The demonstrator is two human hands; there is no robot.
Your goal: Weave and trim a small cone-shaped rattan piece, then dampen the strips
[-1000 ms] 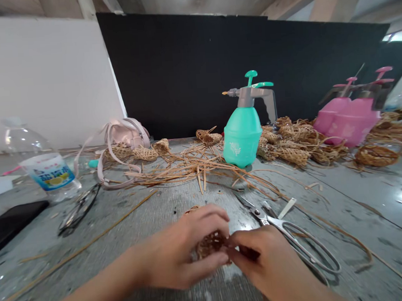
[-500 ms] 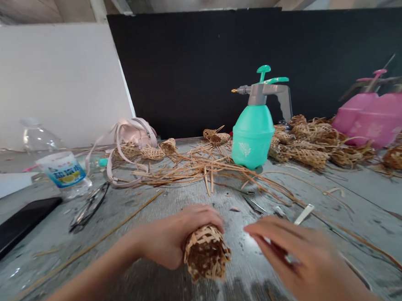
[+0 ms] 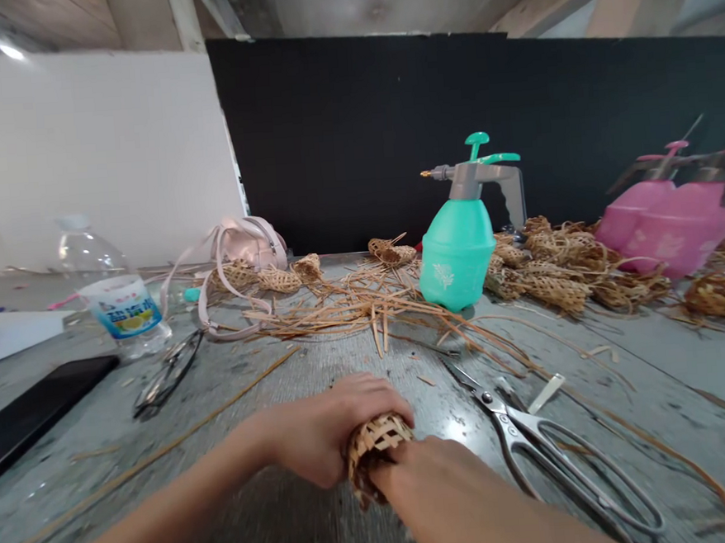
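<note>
If either hand eases its grip, the loose strips could spring apart, and a stray end could snag on the steel scissors point(image 3: 540, 449) lying just beside the right hand. The small woven bamboo basket point(image 3: 375, 457) sits near the middle of the grey wooden surface's point(image 3: 270, 369) near edge, its pale strips crisscrossed and ragged. The left hand point(image 3: 329, 427) and right hand point(image 3: 433, 486) clamp it from both sides.
</note>
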